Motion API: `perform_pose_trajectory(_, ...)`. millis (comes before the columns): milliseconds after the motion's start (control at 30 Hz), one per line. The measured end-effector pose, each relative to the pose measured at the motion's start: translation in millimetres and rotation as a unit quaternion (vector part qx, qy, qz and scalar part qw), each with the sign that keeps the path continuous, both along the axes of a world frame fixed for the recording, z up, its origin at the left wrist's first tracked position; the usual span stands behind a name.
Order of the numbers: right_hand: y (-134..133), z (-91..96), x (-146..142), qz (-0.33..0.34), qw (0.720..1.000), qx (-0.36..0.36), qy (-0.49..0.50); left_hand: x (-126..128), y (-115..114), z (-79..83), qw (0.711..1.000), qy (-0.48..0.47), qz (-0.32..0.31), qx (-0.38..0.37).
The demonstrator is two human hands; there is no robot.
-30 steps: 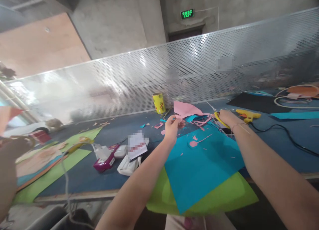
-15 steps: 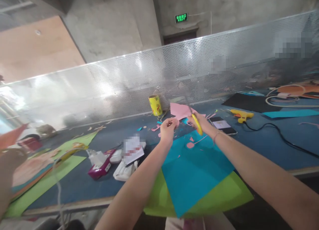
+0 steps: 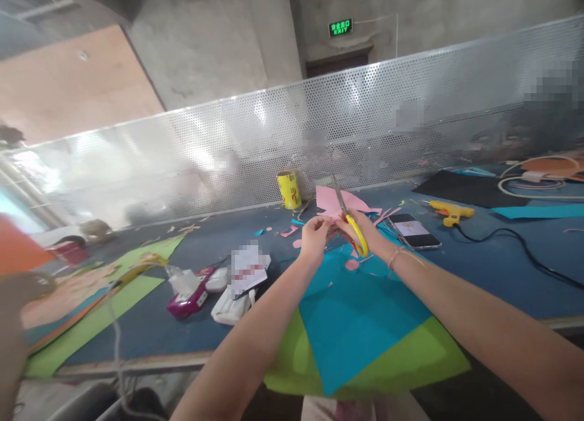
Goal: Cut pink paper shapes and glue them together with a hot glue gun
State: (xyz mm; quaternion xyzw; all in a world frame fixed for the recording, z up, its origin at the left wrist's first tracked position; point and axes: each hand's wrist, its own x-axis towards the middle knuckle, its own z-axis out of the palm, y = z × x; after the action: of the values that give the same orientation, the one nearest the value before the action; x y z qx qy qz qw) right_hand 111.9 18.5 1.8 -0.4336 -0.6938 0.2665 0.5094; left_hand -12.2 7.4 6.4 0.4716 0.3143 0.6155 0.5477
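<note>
My left hand is closed in a pinch on a small piece of pink paper, mostly hidden by the fingers. Close beside it, my right hand grips yellow-handled scissors, whose blades point up and away. The fingertips of both hands nearly meet at the pink piece. Behind them lies a larger pink paper sheet. Below the hands a blue sheet rests on a green sheet, both reaching past the table edge. A round pink cutout and pink scraps lie on the blue sheet.
A yellow roll stands near the perforated metal screen. To the right are a phone and a yellow glue gun with a black cord. On the left sit a purple power strip, a white device and another person's arm.
My hands have come together, the right moving in toward the left. The scissors have turned more upright, and the camera view has shifted slightly.
</note>
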Motion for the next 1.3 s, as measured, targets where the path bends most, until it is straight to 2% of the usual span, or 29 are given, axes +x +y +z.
perform_pose_trajectory(100, -2.4, 0.1, 1.2, 0.004, 0.999, 0.036, -0.029, -0.7, 1.8, -0.8, 0.999, 0.034, 0.013, 0.009)
perform_pose_trajectory(233, -1.9, 3.0, 2.8, -0.028, 0.995, 0.082, -0.046, -1.1, 2.8, -1.6, 0.994, 0.101, 0.031, 0.021)
perform_pose_trajectory(400, 0.1, 9.8, 6.5, -0.011, 0.996, 0.079, -0.047, 0.5, 0.1, -2.7, 0.992, 0.118, -0.022, 0.039)
perform_pose_trajectory(467, 0.9, 10.7, 8.3, -0.009, 0.995, 0.080, -0.054, 0.2, 0.0, -3.2, 0.994, 0.104, -0.015, 0.043)
perform_pose_trajectory(567, 2.3, 8.1, 10.3, -0.011, 0.996, 0.068, -0.053, -2.6, 3.1, -2.8, 0.997, 0.059, 0.031, 0.040)
perform_pose_trajectory(700, 2.4, 1.2, 9.4, 0.033, 0.996, 0.051, -0.070, -7.4, 8.4, 0.5, 0.994, -0.010, 0.098, 0.052)
perform_pose_trajectory(800, -0.4, -1.6, 6.1, 0.061, 0.994, 0.042, -0.086, -8.3, 7.9, 4.3, 0.989, -0.057, 0.123, 0.058)
perform_pose_trajectory(967, -10.3, 1.6, 0.1, 0.058, 0.988, -0.019, -0.140, -7.0, 3.5, 8.0, 0.984, -0.102, 0.144, 0.034)
perform_pose_trajectory(1100, -20.8, 7.4, -3.8, 0.063, 0.983, -0.068, -0.160, -6.1, 2.4, 8.4, 0.984, -0.108, 0.137, 0.027)
perform_pose_trajectory(1300, -28.0, 11.7, -9.6, 0.068, 0.985, -0.025, -0.160, -7.2, 1.2, 9.3, 0.985, -0.113, 0.130, 0.001)
